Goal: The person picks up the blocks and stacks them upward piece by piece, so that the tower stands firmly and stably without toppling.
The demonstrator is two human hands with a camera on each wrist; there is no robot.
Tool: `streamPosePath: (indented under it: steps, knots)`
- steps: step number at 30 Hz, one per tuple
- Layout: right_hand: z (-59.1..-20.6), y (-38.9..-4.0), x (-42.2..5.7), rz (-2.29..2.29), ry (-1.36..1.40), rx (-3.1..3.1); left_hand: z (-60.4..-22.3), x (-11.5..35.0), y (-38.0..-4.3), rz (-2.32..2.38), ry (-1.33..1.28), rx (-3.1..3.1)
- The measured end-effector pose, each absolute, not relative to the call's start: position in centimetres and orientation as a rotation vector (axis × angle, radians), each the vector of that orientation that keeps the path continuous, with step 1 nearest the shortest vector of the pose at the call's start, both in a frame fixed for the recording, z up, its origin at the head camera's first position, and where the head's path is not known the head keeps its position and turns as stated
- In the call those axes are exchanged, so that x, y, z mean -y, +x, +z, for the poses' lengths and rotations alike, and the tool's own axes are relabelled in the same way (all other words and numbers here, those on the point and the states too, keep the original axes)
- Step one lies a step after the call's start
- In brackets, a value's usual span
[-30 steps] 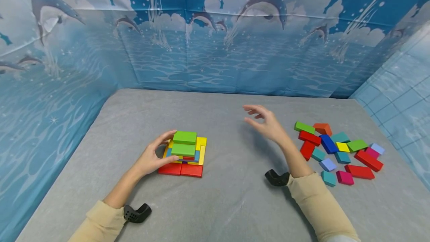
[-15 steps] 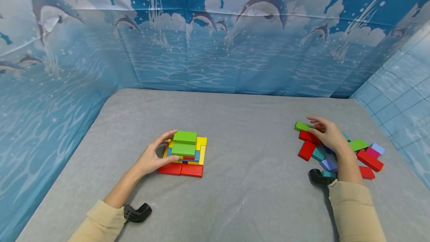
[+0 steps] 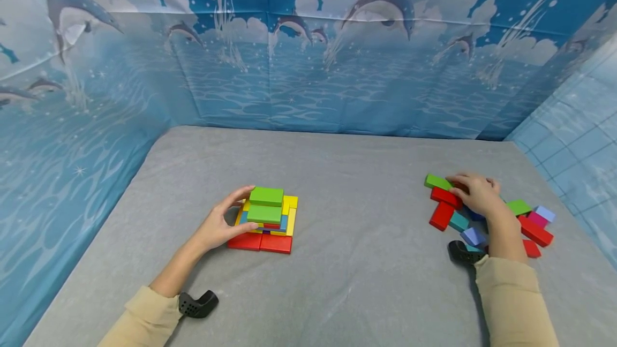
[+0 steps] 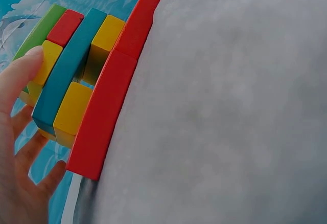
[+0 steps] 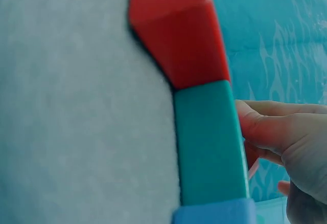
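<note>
My left hand (image 3: 217,226) steadies a layered stack of wooden blocks, its thumb at the near side and fingers reaching behind. Two green blocks (image 3: 265,214) top the stack; red blocks (image 3: 275,244) form its front base. In the left wrist view the thumb touches a yellow block (image 4: 49,58), above a teal block (image 4: 69,73). Over at the loose blocks, my right hand (image 3: 482,197) pinches an orange-red block (image 5: 252,155), mostly hidden behind the thumb and other blocks. A teal block (image 5: 209,144) and a red one (image 5: 179,40) stand nearer that wrist camera.
Around the right hand lie loose blocks, among them a green block (image 3: 437,181), a red block (image 3: 442,216), a light-blue block (image 3: 473,236) and a magenta block (image 3: 537,220). The grey tabletop (image 3: 356,261) meets a dolphin-print curtain (image 3: 308,95) at the back.
My right hand has swept right from mid-table to the loose blocks and lowered, its fingers closing on the orange-red block. The left hand and the stack have stayed put.
</note>
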State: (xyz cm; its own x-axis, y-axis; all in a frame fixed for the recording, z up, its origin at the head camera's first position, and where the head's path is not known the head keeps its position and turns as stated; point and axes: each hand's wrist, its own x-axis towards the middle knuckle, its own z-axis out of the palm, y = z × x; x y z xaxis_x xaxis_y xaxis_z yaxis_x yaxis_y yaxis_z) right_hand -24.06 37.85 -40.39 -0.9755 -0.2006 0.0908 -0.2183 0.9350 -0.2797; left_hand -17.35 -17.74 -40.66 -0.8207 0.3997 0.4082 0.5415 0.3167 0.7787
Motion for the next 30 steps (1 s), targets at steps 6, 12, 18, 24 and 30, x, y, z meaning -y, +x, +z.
streamPosePath:
  steps: [6,12,18,24,30]
  knots:
    - [-40.4,-24.8,-37.5,0.386,0.374,3.044,-40.7,17.7,-17.3,-1.534,-0.871,2.431]
    - [-40.7,-25.7,-36.5,0.47,0.436,3.04,-40.6,17.7,-17.3,-1.531,-0.865,2.441]
    - [-40.8,-26.1,-35.1,0.713,0.437,3.032,-40.6,17.6,-17.4,-1.526,-0.866,2.444]
    - [-40.9,-26.2,-34.1,0.776,0.357,3.036,-40.6,17.7,-17.4,-1.519,-0.884,2.428]
    - [-40.2,-26.0,-31.4,0.886,0.453,2.942,-40.7,17.7,-17.4,-1.516,-0.892,2.428]
